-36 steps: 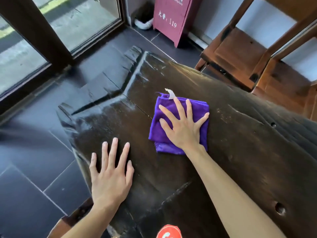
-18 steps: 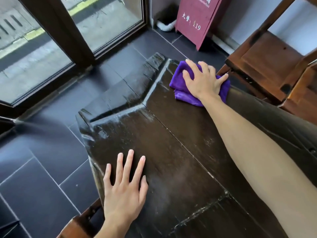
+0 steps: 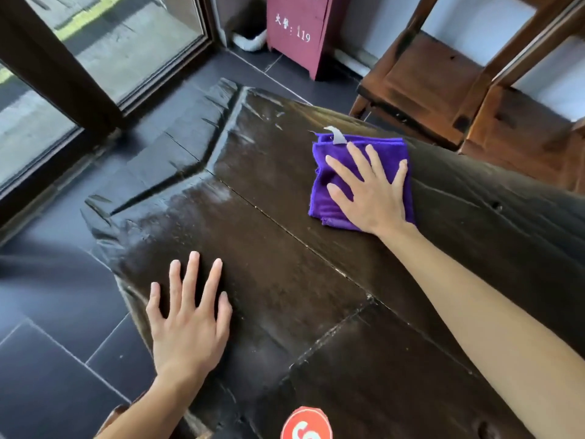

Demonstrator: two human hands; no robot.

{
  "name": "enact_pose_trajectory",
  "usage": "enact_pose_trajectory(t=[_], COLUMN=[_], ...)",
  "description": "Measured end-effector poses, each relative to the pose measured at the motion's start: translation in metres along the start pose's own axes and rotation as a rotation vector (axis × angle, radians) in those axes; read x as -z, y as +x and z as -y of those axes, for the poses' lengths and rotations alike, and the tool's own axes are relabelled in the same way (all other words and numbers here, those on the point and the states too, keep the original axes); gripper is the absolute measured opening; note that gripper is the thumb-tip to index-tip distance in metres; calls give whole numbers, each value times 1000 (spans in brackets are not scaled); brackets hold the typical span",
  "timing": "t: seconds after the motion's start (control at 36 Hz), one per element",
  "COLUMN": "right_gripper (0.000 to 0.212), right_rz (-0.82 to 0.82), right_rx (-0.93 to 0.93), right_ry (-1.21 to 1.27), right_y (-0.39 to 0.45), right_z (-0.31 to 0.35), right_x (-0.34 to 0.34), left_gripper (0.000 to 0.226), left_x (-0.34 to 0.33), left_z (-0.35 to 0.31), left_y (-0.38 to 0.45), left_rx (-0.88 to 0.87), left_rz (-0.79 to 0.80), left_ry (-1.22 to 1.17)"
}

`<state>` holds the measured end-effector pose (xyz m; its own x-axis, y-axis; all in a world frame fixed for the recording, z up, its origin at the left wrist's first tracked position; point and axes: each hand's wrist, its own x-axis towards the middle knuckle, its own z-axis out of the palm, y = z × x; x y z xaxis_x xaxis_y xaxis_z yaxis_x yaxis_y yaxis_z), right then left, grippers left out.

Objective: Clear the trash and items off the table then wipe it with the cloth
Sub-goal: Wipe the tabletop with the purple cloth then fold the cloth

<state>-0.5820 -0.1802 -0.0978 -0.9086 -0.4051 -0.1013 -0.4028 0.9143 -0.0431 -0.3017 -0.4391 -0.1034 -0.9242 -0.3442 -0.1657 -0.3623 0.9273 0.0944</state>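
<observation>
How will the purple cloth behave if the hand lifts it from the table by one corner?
The cloth is probably floppy: it lies folded in soft layers and would likely unfold and hang. It seems light, since the flat right hand alone presses it. On the glossy table it should slide easily.

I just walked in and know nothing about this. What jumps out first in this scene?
The bright purple cloth stands out most, lying on the far side of the dark wooden table with the right hand pressed flat on it, fingers spread. The left hand rests flat on the bare wood near the table's left edge. Behind the table, a dark red box with white writing stands on the floor by the wall.
</observation>
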Motion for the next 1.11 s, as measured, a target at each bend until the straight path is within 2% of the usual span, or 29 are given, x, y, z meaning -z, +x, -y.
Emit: enact_pose_trajectory(t=[0.19, 0.36, 0.44, 0.61, 0.78, 1.11], right_gripper=[58, 59, 55, 58, 63, 74], right_rz=[4, -4, 1, 27, 100, 236], right_rx=[-316, -539, -493, -264, -124, -123], right_ry=[43, 127, 143, 141, 163, 192], right_y=[-80, -115, -143, -231, -336, -486], right_z=[-68, -30, 10, 94, 146, 172], right_x=[-6, -16, -21, -28, -34, -33], left_gripper=[60, 59, 58, 57, 58, 60], left_x=[1, 1, 3, 6, 5, 2], left_z=[-1, -1, -1, -3, -2, 5], left_y=[0, -2, -2, -3, -3, -1], left_rx=[6, 8, 6, 12, 3, -19], left_rz=[16, -2, 3, 21, 12, -4], left_ry=[-20, -39, -48, -60, -77, -86])
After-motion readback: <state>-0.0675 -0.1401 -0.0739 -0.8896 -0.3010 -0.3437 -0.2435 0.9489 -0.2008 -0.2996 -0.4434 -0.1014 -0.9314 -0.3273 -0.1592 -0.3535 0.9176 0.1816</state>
